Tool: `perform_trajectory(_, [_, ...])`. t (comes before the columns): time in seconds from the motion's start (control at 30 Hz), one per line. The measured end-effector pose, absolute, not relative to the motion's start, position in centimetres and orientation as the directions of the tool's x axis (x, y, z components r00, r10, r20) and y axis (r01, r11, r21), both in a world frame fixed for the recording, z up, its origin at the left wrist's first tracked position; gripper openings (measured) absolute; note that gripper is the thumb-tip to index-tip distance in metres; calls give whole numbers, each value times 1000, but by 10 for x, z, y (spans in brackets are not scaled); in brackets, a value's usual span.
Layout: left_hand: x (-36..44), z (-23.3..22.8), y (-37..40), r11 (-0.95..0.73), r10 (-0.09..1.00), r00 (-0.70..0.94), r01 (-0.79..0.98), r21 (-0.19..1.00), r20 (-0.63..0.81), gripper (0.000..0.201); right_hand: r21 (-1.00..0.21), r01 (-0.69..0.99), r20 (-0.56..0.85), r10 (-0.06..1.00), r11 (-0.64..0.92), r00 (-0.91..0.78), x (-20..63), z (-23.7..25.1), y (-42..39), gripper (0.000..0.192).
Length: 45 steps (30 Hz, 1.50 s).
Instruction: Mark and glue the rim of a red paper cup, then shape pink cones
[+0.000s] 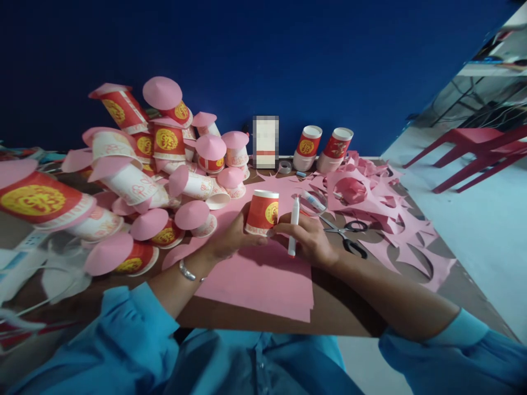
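A red and white paper cup (260, 211) with a yellow emblem is upside down or upright, I cannot tell, above a stack of pink paper (263, 285). My left hand (230, 236) grips its left side and lower edge. Touching the cup's lower right with its fingertips, my right hand (310, 238) also holds a white marker (294, 227) with red ends between its fingers. Right of that hand lie scissors (343, 233) with black handles, spread apart. Just beyond it is a white and blue glue tube (313, 201).
Many paper cups with pink cone tops (167, 137) are piled on the left. Two cup stacks (307, 148) lean at the back, near a tape roll (284, 167). Cut pink scraps (395, 219) cover the right side. A red stool (473, 145) stands on the floor.
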<state>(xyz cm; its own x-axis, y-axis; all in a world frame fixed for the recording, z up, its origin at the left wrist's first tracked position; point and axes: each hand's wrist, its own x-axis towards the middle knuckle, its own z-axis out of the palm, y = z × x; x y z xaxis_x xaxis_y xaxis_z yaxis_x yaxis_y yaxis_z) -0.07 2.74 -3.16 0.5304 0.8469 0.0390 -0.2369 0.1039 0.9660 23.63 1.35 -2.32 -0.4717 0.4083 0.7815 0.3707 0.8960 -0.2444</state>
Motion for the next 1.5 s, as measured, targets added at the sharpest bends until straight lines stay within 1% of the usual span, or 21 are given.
perform_trajectory(0.13, [0,-30,28,83,863,504,-201,976,30,79,-215,408,764,413,887,-495,238,-23,13,18])
perform_trajectory(0.27, [0,-26,26,83,870,493,-203,976,28,75,-248,424,758,447,871,-475,241,-26,13,29])
perform_trajectory(0.37, [-1,-24,25,116,869,494,-241,964,19,69,-269,423,766,458,865,-450,243,-27,12,39])
perform_trajectory(0.47, [-3,-25,25,165,853,522,-312,936,24,69,-274,445,769,472,853,-431,243,-26,11,42])
perform_trajectory(0.6, [-4,-25,25,222,812,584,-320,921,7,70,-280,423,781,461,862,-422,241,-27,12,36])
perform_trajectory(0.77, [-1,-18,24,226,798,600,-388,894,58,67,-272,404,781,446,873,-437,239,-26,14,25])
perform_trajectory(0.87, [1,-16,23,225,779,624,-365,903,58,71,-280,389,773,447,878,-450,238,-24,13,17])
perform_trajectory(0.97, [0,-18,24,213,785,618,-330,920,40,78,-247,412,774,434,877,-461,238,-23,13,12])
perform_trajectory(1.07, [-1,-22,26,159,822,569,-277,948,29,78,-187,429,766,404,884,-499,240,-25,15,10])
perform_trajectory(1.17, [0,-24,26,26,877,475,-188,982,68,78,-179,471,743,433,864,-510,242,-30,18,12])
perform_trajectory(1.27, [3,-21,23,-111,922,366,-64,992,127,82,-239,499,728,494,833,-476,243,-36,22,11])
perform_trajectory(1.37, [6,-18,21,-184,944,286,37,982,166,85,-334,507,696,571,795,-436,244,-41,24,16])
perform_trajectory(1.43, [8,-19,20,-210,946,265,61,976,187,85,-376,507,671,605,776,-428,245,-42,25,19])
perform_trajectory(1.5, [9,-20,21,-233,943,261,70,970,207,84,-391,502,660,615,771,-430,245,-44,25,21])
